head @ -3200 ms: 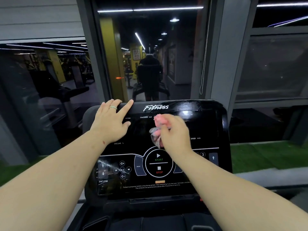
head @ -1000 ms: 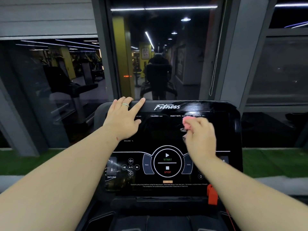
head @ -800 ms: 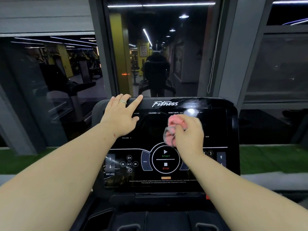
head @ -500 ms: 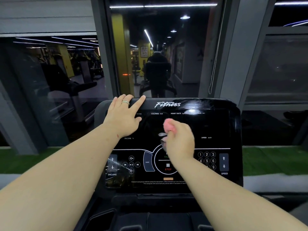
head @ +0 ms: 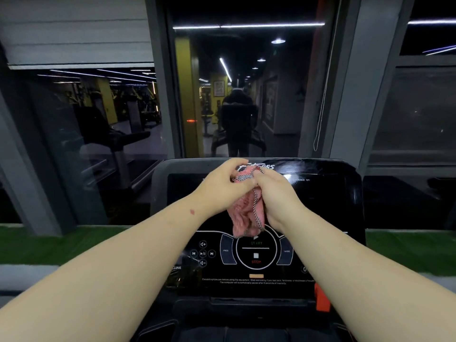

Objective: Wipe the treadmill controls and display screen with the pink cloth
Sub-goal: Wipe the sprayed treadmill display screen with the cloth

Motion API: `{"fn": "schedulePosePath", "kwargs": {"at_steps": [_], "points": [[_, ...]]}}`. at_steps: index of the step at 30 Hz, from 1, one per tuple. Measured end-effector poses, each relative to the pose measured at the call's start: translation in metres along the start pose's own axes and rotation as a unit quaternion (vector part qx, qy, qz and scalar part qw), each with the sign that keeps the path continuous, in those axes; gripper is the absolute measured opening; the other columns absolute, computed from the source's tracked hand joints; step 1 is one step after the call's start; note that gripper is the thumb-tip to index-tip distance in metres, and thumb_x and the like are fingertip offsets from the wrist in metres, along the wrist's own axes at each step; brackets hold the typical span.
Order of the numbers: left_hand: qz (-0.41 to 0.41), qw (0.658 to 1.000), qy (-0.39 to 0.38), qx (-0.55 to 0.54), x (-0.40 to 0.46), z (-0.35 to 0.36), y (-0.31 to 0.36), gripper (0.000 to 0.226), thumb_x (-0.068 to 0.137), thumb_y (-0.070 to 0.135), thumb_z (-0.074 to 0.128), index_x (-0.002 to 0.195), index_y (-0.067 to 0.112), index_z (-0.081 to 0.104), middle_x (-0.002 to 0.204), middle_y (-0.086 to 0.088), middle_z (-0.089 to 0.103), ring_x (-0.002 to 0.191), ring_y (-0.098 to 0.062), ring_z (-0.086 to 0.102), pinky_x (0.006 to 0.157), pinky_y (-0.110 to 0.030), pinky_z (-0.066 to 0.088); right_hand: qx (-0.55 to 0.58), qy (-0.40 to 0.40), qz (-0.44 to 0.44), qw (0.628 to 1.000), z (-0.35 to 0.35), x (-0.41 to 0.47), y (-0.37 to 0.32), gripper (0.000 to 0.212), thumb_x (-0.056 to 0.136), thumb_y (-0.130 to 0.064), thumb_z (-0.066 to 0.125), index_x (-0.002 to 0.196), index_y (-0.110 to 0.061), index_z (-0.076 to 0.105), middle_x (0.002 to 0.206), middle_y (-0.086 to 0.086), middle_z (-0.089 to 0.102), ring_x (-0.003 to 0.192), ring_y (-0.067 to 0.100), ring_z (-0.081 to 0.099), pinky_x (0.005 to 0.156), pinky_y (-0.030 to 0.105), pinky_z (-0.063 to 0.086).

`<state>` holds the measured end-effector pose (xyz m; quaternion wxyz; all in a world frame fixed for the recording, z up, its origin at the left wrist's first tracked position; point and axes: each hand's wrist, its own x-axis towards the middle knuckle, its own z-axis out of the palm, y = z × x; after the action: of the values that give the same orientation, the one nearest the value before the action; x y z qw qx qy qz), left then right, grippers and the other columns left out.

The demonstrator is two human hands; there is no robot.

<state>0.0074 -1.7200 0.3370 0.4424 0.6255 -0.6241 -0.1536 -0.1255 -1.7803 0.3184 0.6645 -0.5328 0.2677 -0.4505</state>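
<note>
On the far left is a window (head: pixel 81 134) with dark gym machines showing in the glass. The left hand (head: pixel 222 186) is up in front of the top of the screen (head: pixel 320 201). Its fingers are curled and pinch the top of the cloth (head: pixel 243 213). The cloth is pink with a gray and white edge. It is bunched up and hangs down between the two hands, in front of the middle of the screen. Its bottom end hangs just above the round buttons (head: pixel 256 251) marked START and STOP. The right hand (head: pixel 276 193) is just beside the left one and grips the cloth too, with its fingers wrapped round the top part. Small sound buttons (head: pixel 202 253) sit low on the left of the panel. An orange clip (head: pixel 322 299) sits at the bottom right.
</note>
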Motion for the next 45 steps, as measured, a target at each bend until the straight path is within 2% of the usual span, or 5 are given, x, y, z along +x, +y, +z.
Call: {"fn": "schedulePosePath", "kwargs": {"at_steps": [11,18,26,32,45], "points": [[-0.145,0.976,-0.012,-0.162,-0.003,-0.032,-0.005,0.026,0.084,0.005,0.049,0.077,0.02,0.069,0.076,-0.005,0.066,0.078,-0.025,0.06,0.077,-0.04,0.048,0.056,0.029,0.032,0.997,-0.001,-0.006,-0.034,0.026,0.106,-0.033,0.054,0.112,-0.017,0.073,0.098,0.004,0.072,0.096,0.023,0.068,0.089,0.045,0.061],[-0.021,0.987,0.108,0.12,-0.004,-0.031,0.007,0.012,0.096,0.026,0.063,0.093,0.027,0.051,0.1,-0.001,0.059,0.074,-0.015,0.056,0.061,-0.026,0.039,0.113,0.032,0.028,0.993,0.02,-0.007,-0.048,0.022,0.105,-0.026,0.057,0.113,-0.014,0.073,0.095,0.006,0.072,0.094,0.025,0.071,0.086,0.044,0.062],[-0.11,0.987,-0.019,-0.113,-0.001,-0.021,0.034,0.047,0.073,0.052,0.065,0.105,0.018,0.063,0.106,-0.008,0.074,0.101,-0.027,0.071,0.101,-0.053,0.053,0.005,0.023,-0.014,1.0,0.039,-0.002,-0.068,0.016,0.1,-0.023,0.067,0.108,-0.011,0.075,0.084,0.003,0.074,0.073,0.015,0.07,0.073,0.033,0.06],[-0.04,0.995,0.055,0.076,-0.01,-0.018,0.045,0.013,0.095,0.029,0.058,0.1,0.018,0.056,0.092,0.0,0.064,0.083,-0.018,0.061,0.066,-0.033,0.046,-0.084,-0.002,-0.002,0.997,0.031,0.003,-0.079,0.021,0.099,-0.021,0.069,0.114,-0.006,0.072,0.102,0.012,0.074,0.091,0.022,0.073,0.07,0.031,0.062],[-0.07,0.978,0.062,0.186,-0.008,-0.06,0.041,0.028,0.104,0.033,0.045,0.094,0.013,0.063,0.092,-0.006,0.067,0.083,-0.024,0.066,0.072,-0.033,0.054,-0.499,-0.016,-0.151,0.853,-0.017,-0.008,-0.109,0.026,0.088,-0.006,0.055,0.088,-0.02,0.077,0.065,-0.014,0.061,0.054,0.001,0.051,0.051,0.018,0.037]]}}
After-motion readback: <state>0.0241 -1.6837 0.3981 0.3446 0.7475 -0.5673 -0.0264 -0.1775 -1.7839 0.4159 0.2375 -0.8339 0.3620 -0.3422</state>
